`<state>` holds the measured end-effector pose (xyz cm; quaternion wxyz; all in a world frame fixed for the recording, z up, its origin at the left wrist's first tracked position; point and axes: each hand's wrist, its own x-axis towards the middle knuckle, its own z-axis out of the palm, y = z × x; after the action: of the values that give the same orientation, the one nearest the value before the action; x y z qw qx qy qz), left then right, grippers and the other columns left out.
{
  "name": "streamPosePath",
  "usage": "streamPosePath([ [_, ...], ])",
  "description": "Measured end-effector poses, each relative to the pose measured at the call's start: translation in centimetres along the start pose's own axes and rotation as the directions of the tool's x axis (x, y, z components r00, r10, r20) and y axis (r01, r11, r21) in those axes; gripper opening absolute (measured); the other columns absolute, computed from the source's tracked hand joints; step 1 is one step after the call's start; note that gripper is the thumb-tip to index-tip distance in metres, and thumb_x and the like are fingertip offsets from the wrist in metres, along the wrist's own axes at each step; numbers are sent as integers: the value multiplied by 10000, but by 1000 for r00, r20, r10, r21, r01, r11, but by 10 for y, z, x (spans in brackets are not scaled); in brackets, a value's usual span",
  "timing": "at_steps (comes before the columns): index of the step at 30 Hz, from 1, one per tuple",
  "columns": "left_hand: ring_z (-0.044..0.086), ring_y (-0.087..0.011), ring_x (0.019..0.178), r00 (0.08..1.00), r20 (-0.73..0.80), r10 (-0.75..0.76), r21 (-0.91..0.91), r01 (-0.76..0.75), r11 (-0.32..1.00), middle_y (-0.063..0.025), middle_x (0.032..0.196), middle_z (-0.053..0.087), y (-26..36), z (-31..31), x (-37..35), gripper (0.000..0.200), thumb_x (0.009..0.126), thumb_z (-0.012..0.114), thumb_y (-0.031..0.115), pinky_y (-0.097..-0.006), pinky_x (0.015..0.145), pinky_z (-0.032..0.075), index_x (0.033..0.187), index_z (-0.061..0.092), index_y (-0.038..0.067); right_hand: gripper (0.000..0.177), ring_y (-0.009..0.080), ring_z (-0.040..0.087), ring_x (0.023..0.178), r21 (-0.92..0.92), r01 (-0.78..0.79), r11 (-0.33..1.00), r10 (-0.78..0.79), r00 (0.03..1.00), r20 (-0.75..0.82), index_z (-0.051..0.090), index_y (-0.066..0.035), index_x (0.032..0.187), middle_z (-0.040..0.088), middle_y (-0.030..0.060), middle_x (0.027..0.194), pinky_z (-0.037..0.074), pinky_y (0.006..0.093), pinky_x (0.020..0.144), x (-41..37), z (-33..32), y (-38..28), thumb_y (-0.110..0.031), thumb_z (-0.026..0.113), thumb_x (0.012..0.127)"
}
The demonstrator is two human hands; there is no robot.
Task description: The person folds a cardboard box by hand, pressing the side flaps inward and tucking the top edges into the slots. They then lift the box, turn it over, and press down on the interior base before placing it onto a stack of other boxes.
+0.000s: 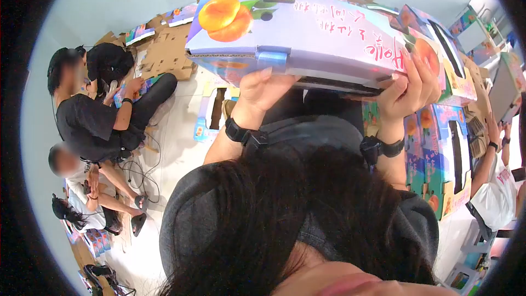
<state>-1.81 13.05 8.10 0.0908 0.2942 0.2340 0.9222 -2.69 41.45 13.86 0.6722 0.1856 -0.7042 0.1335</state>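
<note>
I hold a printed cardboard fruit box up in front of me, with peaches and lettering on its lilac side. The lettering appears upside down. My left hand grips the lower edge near a blue tab, thumb against the cardboard. At the other end, my right hand is wrapped round the lower corner, fingers over the printed face. A dark opening shows along the underside between my hands. Dark bands sit on both wrists.
Stacked printed boxes stand close on my right. Flattened brown cardboard lies at the far left. Another box is on the floor. Several people sit at the left, near cables; a person in white is at the right.
</note>
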Motion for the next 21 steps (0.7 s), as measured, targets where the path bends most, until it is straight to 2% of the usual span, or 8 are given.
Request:
streamPosePath([
  [1, 432, -283, 1338, 999, 38, 3, -41, -2, 999, -73, 1398, 528, -1, -2, -1, 714, 790, 746, 209, -489, 1149, 270, 1431, 448, 116, 326, 232, 572, 1152, 3, 1, 1000, -1, 1000, 9, 735, -93, 1132, 702, 58, 1169, 356, 380, 1014, -3, -1, 1, -287, 557, 939],
  [4, 426, -294, 1340, 998, 67, 8, -26, -7, 1000, -83, 1396, 525, -4, -2, -4, 709, 796, 739, 213, -503, 1144, 272, 1434, 445, 117, 450, 265, 556, 1184, 52, 19, 998, -18, 999, -33, 704, -131, 1169, 677, 63, 1221, 342, 417, 1031, -2, -2, -3, -494, 577, 935],
  [7, 429, -296, 1327, 998, 62, 7, -73, -2, 997, -98, 1400, 515, -5, 7, -5, 709, 794, 722, 187, -493, 1125, 293, 1439, 437, 121, 526, 263, 551, 1186, -2, 38, 999, -38, 999, -21, 694, -137, 1194, 666, 59, 1241, 337, 417, 1034, -7, -5, -2, -565, 583, 909],
  [10, 428, -295, 1318, 999, 45, 4, -152, 3, 988, -107, 1414, 498, -8, -4, -11, 754, 752, 721, 176, -474, 1101, 312, 1444, 427, 118, 447, 285, 536, 1220, 6, 77, 997, -77, 997, -10, 687, -70, 1194, 669, 96, 1226, 353, 404, 1037, -8, -13, -6, -407, 575, 922],
  [13, 484, -262, 1235, 988, -154, 6, -12, -8, 1000, -82, 1364, 557, -8, 10, -13, 840, 637, 772, 265, -426, 1037, 342, 1418, 486, 148, 524, 254, 546, 1201, 48, 51, 998, -51, 999, -3, 693, -151, 1200, 663, 58, 1249, 330, 406, 1032, -16, -18, -3, -576, 505, 956],
  [19, 503, -251, 1113, 994, -111, 0, 19, 2, 1000, -68, 1286, 572, -8, 11, -14, 800, 615, 769, 279, -404, 938, 363, 1364, 514, 153, 486, 245, 549, 1204, -24, 49, 999, -49, 999, 7, 702, -161, 1198, 662, 54, 1268, 331, 398, 1018, -24, -20, -2, -540, 472, 999],
  [21, 470, -274, 1210, 998, 56, -5, -142, 13, 990, -85, 1328, 536, -10, -10, -15, 831, 640, 754, 210, -430, 1045, 332, 1408, 448, 127, 442, 250, 559, 1198, -36, 25, 999, -22, 996, 84, 713, -162, 1179, 662, 55, 1267, 332, 397, 1018, -16, -25, -6, -514, 543, 971],
])
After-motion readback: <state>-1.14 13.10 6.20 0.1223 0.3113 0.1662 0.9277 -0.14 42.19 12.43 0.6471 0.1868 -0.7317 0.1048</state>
